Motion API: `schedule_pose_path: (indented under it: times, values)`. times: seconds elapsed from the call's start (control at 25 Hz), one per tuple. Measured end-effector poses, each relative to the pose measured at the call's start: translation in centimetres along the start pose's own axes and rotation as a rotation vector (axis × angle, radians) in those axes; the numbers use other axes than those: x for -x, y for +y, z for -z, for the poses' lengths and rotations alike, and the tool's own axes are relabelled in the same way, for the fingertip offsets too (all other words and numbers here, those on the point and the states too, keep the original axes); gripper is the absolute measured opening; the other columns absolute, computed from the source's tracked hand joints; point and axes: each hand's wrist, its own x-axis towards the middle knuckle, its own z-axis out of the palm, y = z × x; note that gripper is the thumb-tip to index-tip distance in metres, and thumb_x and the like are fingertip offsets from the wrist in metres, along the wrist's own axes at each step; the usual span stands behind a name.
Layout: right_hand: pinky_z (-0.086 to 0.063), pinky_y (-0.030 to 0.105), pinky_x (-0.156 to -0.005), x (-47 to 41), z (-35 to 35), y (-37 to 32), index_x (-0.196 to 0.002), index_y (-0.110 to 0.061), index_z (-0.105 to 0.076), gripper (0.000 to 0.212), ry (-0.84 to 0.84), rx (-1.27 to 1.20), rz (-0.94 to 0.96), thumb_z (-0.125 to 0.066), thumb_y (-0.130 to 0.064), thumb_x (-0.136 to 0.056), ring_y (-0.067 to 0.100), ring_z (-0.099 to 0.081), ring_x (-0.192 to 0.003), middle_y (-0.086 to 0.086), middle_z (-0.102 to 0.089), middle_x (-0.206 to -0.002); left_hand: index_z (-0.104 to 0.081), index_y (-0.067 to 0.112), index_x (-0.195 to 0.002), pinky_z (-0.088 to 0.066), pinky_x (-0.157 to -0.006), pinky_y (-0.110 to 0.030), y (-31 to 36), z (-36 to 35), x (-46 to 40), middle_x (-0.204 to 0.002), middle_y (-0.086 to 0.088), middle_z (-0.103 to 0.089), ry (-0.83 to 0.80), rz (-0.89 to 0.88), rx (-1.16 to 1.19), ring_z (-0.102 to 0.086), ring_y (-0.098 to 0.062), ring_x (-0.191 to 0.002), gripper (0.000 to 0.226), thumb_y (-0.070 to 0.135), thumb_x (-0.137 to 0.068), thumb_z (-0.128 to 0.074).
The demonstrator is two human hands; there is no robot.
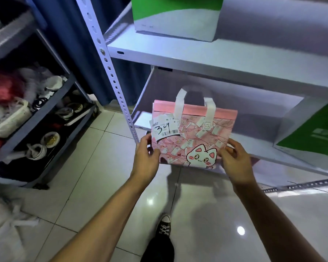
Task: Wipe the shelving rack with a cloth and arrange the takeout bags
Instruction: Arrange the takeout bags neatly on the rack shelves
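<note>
A pink takeout bag (199, 129) with a cartoon cat, white handles and a receipt marked 34 is upright at the front edge of the lower shelf (276, 156) of the white shelving rack. My left hand (146, 157) grips its lower left corner and my right hand (235, 159) grips its lower right corner. A green and white bag (174, 17) stands on the upper shelf (216, 59). Another green and white bag (311, 137) sits on the lower shelf at the right. No cloth is visible.
A perforated rack post (110, 69) runs down to the left of the pink bag. A dark trolley (51, 118) at the left holds dishes and bags. White scraps (9, 220) lie on the tiled floor. My shoe (164, 226) stands below the bag.
</note>
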Motion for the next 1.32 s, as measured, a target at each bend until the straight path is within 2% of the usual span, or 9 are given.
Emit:
schedule_pose_path:
  times: [0.2,0.32,0.44,0.6,0.72,0.88,1.0,1.12,1.32]
  values:
    - [-0.055,0.028,-0.071,7.7,4.5,-0.3,-0.130,-0.025,-0.058,0.031,0.064,0.047,0.002,-0.059,-0.023,-0.099,0.006,-0.070,-0.091,-0.001,-0.072,-0.118,-0.049,0.029,-0.123,-0.060,-0.066,-0.020,3.3,0.0,9.4,-0.119,0.008,-0.055,0.017,-0.034,0.035,-0.059,0.000,-0.099,0.028,0.013,-0.100,-0.053]
    - [-0.053,0.025,-0.071,11.7,7.3,-1.5,-0.134,-0.024,-0.057,0.036,0.071,0.002,0.046,-0.059,-0.022,-0.099,0.003,-0.067,-0.094,-0.001,-0.071,-0.120,-0.050,0.031,-0.121,-0.054,-0.060,-0.012,6.1,0.0,13.9,-0.110,0.023,-0.055,0.033,-0.089,0.051,-0.059,0.002,-0.095,0.022,0.022,-0.101,-0.053]
    - [-0.055,0.024,-0.069,14.8,9.9,-4.1,-0.136,-0.023,-0.056,0.038,0.063,-0.035,0.118,-0.060,-0.018,-0.099,0.011,-0.069,-0.099,0.002,-0.071,-0.119,-0.052,0.032,-0.119,-0.053,-0.062,-0.010,9.1,-0.1,17.3,-0.111,0.022,-0.059,0.047,-0.170,0.059,-0.060,0.002,-0.098,0.020,0.031,-0.099,-0.054]
    - [-0.060,0.024,-0.068,17.6,13.4,-9.2,-0.119,-0.038,-0.061,0.030,0.071,-0.064,0.234,-0.060,-0.016,-0.099,0.009,-0.069,-0.099,-0.006,-0.070,-0.113,-0.055,0.033,-0.122,-0.051,-0.068,-0.006,13.8,-0.4,19.9,-0.114,0.021,-0.061,0.028,-0.296,0.106,-0.060,0.009,-0.098,0.029,0.015,-0.099,-0.055]
    - [-0.059,0.019,-0.064,18.6,15.8,-13.3,-0.113,-0.044,-0.059,0.033,0.090,-0.112,0.341,-0.060,-0.014,-0.099,0.006,-0.068,-0.099,-0.009,-0.070,-0.113,-0.052,0.035,-0.127,-0.048,-0.065,-0.003,18.0,-1.3,20.6,-0.117,0.016,-0.060,0.008,-0.385,0.110,-0.059,0.000,-0.105,0.037,0.011,-0.099,-0.054]
    - [-0.060,0.047,-0.091,18.0,17.9,-17.9,-0.137,-0.028,-0.058,0.039,0.132,-0.105,0.443,-0.057,-0.017,-0.099,0.022,-0.068,-0.111,0.004,-0.070,-0.122,-0.051,0.030,-0.137,-0.047,-0.068,-0.002,22.9,-2.4,19.3,-0.126,0.004,-0.057,-0.020,-0.466,0.115,-0.057,0.005,-0.106,0.048,0.004,-0.097,-0.054]
    - [-0.057,0.049,-0.095,16.5,18.7,-20.9,-0.144,-0.027,-0.053,0.045,0.161,-0.117,0.460,-0.057,-0.019,-0.100,0.022,-0.066,-0.113,0.003,-0.069,-0.124,-0.051,0.032,-0.137,-0.055,-0.072,-0.014,25.9,-3.5,17.6,-0.126,0.004,-0.058,-0.054,-0.502,0.115,-0.059,0.011,-0.097,0.050,0.004,-0.096,-0.054]
    - [-0.056,0.046,-0.098,14.2,18.9,-23.1,-0.148,-0.027,-0.049,0.048,0.179,-0.114,0.458,-0.056,-0.018,-0.101,0.015,-0.065,-0.114,-0.001,-0.067,-0.128,-0.053,0.031,-0.135,-0.057,-0.088,-0.048,27.9,-4.8,15.1,-0.126,0.001,-0.061,-0.084,-0.501,0.137,-0.063,-0.014,-0.108,0.051,0.001,-0.094,-0.053]
    - [-0.052,0.051,-0.104,9.3,18.9,-25.5,-0.148,-0.023,-0.049,0.049,0.216,-0.046,0.415,-0.058,-0.021,-0.101,0.020,-0.062,-0.121,-0.002,-0.065,-0.133,-0.050,0.035,-0.136,-0.055,-0.090,-0.053,29.6,-7.3,9.9,-0.128,0.002,-0.059,-0.088,-0.494,0.099,-0.060,-0.016,-0.112,0.043,0.018,-0.096,-0.057]
